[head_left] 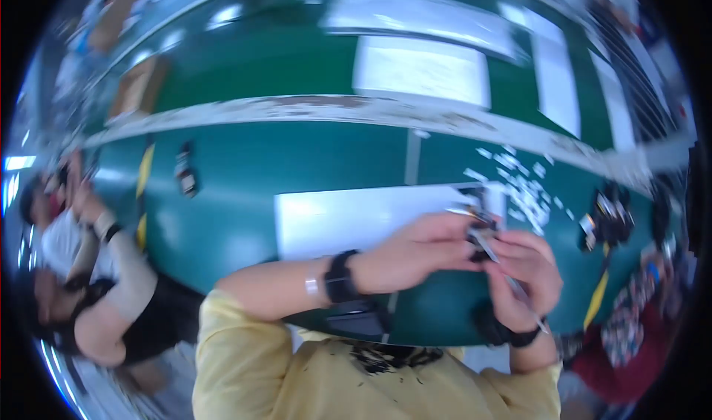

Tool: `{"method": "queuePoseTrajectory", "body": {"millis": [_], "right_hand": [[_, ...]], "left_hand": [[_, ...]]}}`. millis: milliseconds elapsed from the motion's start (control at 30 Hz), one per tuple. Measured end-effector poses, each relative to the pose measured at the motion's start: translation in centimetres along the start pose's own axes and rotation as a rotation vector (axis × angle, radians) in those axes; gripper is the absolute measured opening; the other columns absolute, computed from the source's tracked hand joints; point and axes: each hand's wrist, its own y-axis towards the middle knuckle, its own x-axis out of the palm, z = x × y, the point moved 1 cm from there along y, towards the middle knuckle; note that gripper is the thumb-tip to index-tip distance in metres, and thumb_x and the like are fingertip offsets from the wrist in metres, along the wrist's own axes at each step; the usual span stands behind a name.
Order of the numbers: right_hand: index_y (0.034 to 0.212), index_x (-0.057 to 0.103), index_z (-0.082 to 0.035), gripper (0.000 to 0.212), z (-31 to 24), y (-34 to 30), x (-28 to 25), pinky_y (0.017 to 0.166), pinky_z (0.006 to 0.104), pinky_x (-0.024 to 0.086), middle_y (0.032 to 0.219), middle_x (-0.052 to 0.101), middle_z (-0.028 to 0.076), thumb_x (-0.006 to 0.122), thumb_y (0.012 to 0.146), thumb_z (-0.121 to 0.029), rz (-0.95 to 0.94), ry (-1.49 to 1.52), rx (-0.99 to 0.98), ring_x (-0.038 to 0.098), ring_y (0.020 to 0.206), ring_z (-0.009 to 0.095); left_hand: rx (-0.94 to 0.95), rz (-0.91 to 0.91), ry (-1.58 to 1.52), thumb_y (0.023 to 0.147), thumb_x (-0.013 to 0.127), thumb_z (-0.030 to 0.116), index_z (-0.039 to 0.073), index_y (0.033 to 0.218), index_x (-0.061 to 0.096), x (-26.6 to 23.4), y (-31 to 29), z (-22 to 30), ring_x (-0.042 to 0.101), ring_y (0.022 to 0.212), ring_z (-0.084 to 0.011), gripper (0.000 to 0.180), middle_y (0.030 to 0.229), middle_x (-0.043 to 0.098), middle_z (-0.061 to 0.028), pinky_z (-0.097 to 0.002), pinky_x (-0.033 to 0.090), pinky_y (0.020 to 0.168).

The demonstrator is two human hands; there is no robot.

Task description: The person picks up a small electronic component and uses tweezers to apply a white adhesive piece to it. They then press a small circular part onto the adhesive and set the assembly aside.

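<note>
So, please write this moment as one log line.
left hand: small dark part | right hand: slim pale object, blurred | nearby: white sheet, scattered white pieces

Green worktable [297, 157], pale ledge [252, 111] (rather scuffed)

Stretches across as a wide green table [237, 157], bounded along its far side by a worn pale rail [319, 106]. Carries a white sheet [326, 220] in the middle and, near its right end, a loose scatter of small white slips [529, 199]. Bears a small dark object [185, 172] at left, beside a yellow strip [145, 174], and a cluster of dark parts [612, 218] at right, too blurred to tell, near a second yellow strip [595, 299].
</note>
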Motion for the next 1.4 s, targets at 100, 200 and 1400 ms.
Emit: {"method": "queuePoseTrajectory", "body": {"millis": [100, 200, 1400], "right_hand": [[0.077, 0.050, -0.004, 0.018, 0.2, -1.6, -0.7, 0.074, 0.0385, 0.049, 0.084, 0.065, 0.017, 0.067, 0.073, -0.002, 0.112, 0.175, 0.156, 0.059, 0.088, 0.031], [0.079, 0.046, -0.003, 0.026, 1.9, -3.2, -1.4, 0.079, 0.0417, 0.047, 0.080, 0.060, 0.015, 0.070, 0.075, -0.013, 0.183, 0.335, 0.219, 0.057, 0.088, 0.031], [0.102, 0.054, -0.005, 0.036, 6.7, -30.7, -4.9, 0.046, 0.0189, 0.031, 0.077, 0.049, -0.003, 0.062, 0.082, -0.034, 1.227, 0.146, 0.728, 0.041, 0.059, 0.004]], "left_hand": [[0.001, -0.081, -0.065, 0.091, 0.044, 0.006, 0.002, 0.127, 0.040, 0.1, 0.9, -1.4, 0.048, 0.112, -0.0148, 0.036, 0.121, 0.049, -0.0057, -0.0316, 0.042, 0.095], [0.056, -0.067, -0.096, 0.091, 0.043, 0.006, 0.003, 0.125, 0.042, -0.4, 1.1, -1.6, 0.051, 0.109, -0.0152, 0.034, 0.118, 0.051, -0.0060, -0.0308, 0.043, 0.093], [0.209, 0.368, 0.545, 0.089, 0.051, 0.024, 0.003, 0.102, 0.054, 5.1, -6.1, -7.6, 0.061, 0.068, -0.0165, 0.024, 0.084, 0.061, -0.0096, -0.0283, 0.052, 0.061]]}}
